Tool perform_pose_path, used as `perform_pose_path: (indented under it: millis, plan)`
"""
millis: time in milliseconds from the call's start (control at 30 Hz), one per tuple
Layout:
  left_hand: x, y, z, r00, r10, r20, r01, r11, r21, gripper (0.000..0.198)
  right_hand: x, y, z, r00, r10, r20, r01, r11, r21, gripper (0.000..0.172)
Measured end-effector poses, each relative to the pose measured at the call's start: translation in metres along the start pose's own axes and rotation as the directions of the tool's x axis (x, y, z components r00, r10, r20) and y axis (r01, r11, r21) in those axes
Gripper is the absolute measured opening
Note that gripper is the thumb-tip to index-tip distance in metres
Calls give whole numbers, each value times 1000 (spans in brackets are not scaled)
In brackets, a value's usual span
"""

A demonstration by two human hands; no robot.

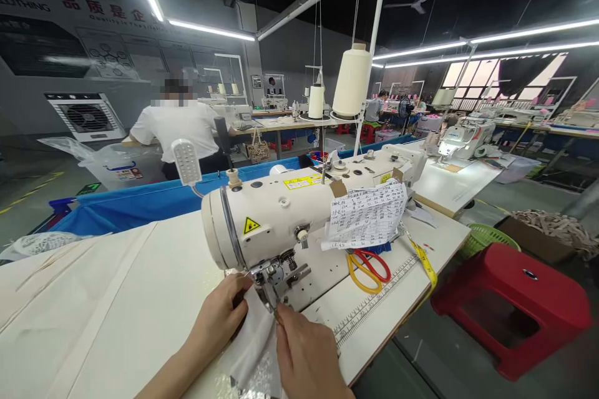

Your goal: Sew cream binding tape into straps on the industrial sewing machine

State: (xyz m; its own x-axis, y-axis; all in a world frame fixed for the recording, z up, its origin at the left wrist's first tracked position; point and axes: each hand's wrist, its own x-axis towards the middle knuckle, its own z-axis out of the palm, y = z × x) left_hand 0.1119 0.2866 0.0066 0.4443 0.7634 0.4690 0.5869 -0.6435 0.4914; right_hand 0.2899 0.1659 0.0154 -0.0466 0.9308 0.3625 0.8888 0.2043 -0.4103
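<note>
A cream sewing machine point(269, 212) stands on the white table, its needle and presser-foot area low at the front. Under that area lies a piece of white fabric point(254, 333), running down between my hands. My left hand point(223, 308) is on the fabric's left edge beside the needle area, fingers closed on the cloth. My right hand point(306, 349) is closed at the fabric's right side, thumb and finger pinched close to the metal parts. The exact fingertip contact is partly hidden. Shiny clear plastic point(262, 374) shows beneath the fabric.
Scissors point(367, 271) with yellow and red handles lie right of the machine, near a printed ruler point(374, 302) and yellow tape measure point(423, 265). Handwritten sheets point(365, 215) hang on the machine. A red stool point(515, 305) stands right; a person point(182, 124) sits beyond the blue cloth trough point(135, 202).
</note>
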Motion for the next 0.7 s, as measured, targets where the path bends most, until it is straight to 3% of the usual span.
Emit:
perform_pose_path:
  millis: [167,367,533,700]
  plan:
    - [0,0,0,986,150,-73,-143,985,101,27,8,-3,-7,994,27,110,-26,1000,-10,32]
    - [0,0,-1,922,373,-101,-343,910,231,32,11,-7,-14,979,49,196,-39,998,-55,39]
    - [-1,-15,3,910,411,-51,-388,889,241,37,9,-10,-13,967,57,248,-31,994,-106,44]
    - [0,-24,0,904,426,38,-425,884,195,36,8,-12,-7,979,68,193,-36,986,-161,42]
